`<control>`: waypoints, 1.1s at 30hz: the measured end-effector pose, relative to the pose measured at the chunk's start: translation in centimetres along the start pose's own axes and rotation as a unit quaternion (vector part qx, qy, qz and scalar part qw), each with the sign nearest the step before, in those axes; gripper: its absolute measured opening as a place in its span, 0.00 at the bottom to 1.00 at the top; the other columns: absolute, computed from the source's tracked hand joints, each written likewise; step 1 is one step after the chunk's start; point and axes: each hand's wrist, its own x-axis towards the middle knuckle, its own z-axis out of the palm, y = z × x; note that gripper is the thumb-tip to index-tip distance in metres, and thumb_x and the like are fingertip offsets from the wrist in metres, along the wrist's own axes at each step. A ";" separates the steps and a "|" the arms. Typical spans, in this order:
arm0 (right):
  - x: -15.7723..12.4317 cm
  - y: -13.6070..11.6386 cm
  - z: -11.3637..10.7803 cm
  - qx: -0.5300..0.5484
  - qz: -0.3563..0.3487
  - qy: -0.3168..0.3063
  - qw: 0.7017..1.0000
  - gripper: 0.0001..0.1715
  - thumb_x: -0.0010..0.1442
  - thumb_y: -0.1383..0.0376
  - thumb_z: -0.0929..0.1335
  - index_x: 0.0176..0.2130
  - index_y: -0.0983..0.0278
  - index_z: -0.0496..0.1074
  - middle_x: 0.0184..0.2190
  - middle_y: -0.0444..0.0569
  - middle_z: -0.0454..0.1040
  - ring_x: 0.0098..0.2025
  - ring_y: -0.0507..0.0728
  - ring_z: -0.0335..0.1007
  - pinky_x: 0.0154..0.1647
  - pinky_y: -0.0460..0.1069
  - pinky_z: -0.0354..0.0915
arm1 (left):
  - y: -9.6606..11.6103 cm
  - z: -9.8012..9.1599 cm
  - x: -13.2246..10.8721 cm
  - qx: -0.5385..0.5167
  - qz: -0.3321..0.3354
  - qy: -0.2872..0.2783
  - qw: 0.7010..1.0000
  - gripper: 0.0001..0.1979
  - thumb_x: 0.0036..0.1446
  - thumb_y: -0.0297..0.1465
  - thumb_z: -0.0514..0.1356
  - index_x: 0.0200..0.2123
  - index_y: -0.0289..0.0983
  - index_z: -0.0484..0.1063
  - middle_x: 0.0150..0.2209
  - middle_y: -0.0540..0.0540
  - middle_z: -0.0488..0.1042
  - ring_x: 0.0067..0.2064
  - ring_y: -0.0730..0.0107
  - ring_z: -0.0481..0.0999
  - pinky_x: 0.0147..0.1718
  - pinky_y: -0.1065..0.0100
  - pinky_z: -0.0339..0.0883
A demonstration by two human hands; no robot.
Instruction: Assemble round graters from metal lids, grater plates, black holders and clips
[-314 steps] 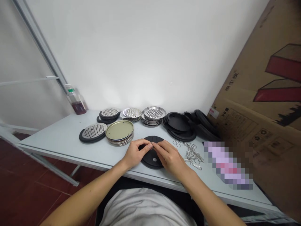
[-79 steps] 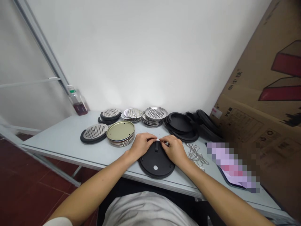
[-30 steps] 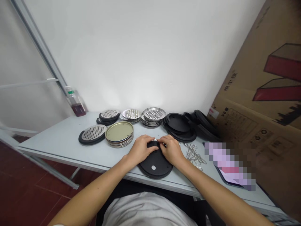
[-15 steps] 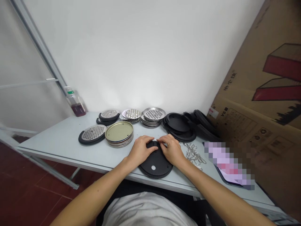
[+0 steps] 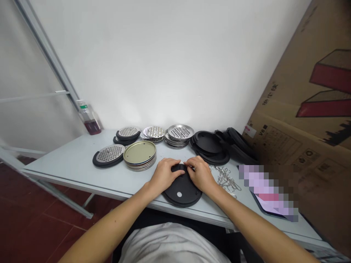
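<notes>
A black oval plastic frame [image 5: 181, 196] with a small round hole near its lower end lies flat on the table, and its top end is hidden under my hands. My left hand [image 5: 164, 176] and my right hand [image 5: 200, 175] rest on that end with their fingertips meeting. A small silvery metal clip [image 5: 181, 163] shows between the fingertips, mostly hidden, and both hands seem to pinch it.
Left of my hands are a grater plate in a black frame [image 5: 109, 155] and a stack of gold-lined tin lids [image 5: 139, 153]. Behind stand steel grater stacks [image 5: 179, 131] and black frames [image 5: 208, 143]. Wire clips [image 5: 225, 179] lie to the right, beside a pixelated flat object [image 5: 268, 193].
My hands stay together at the top of the black frame, with only slight finger movement. The view has shifted a little.
</notes>
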 end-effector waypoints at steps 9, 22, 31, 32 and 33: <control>0.0 -0.1 0.1 -0.010 -0.009 0.000 1.000 0.14 0.56 0.78 0.66 0.32 0.63 0.78 0.31 0.50 0.80 0.37 0.60 0.69 0.40 0.52 0.66 | -0.3 0.1 -0.1 0.005 0.013 -0.005 1.000 0.18 0.54 0.32 0.70 0.49 0.37 0.79 0.46 0.41 0.81 0.48 0.56 0.79 0.52 0.58 0.69; -0.2 -0.1 0.4 -0.026 -0.011 0.001 1.000 0.15 0.53 0.78 0.65 0.31 0.63 0.77 0.31 0.50 0.79 0.37 0.59 0.70 0.39 0.51 0.65 | -0.3 0.1 0.1 0.008 0.041 -0.027 0.999 0.13 0.55 0.31 0.69 0.44 0.38 0.81 0.45 0.42 0.81 0.47 0.58 0.79 0.51 0.60 0.70; -0.1 -0.1 0.9 -0.036 0.004 0.004 0.999 0.13 0.52 0.78 0.66 0.26 0.62 0.74 0.28 0.49 0.77 0.35 0.59 0.68 0.37 0.50 0.63 | -0.9 0.3 0.3 0.022 0.041 -0.039 0.998 0.12 0.55 0.31 0.68 0.45 0.40 0.81 0.46 0.43 0.81 0.48 0.58 0.79 0.52 0.59 0.69; -0.2 0.0 1.0 -0.037 0.008 0.006 0.999 0.13 0.52 0.78 0.66 0.25 0.62 0.73 0.27 0.49 0.77 0.35 0.59 0.68 0.36 0.50 0.62 | -1.0 0.3 0.3 0.021 0.045 -0.044 0.998 0.12 0.56 0.31 0.68 0.45 0.40 0.81 0.46 0.43 0.81 0.49 0.58 0.79 0.53 0.59 0.69; -0.2 0.0 1.0 -0.038 0.013 0.010 0.999 0.13 0.51 0.78 0.66 0.25 0.62 0.73 0.26 0.49 0.76 0.34 0.59 0.67 0.36 0.50 0.62 | -1.0 0.4 0.3 0.020 0.049 -0.049 0.997 0.12 0.56 0.31 0.68 0.45 0.40 0.81 0.47 0.43 0.81 0.49 0.58 0.79 0.54 0.59 0.68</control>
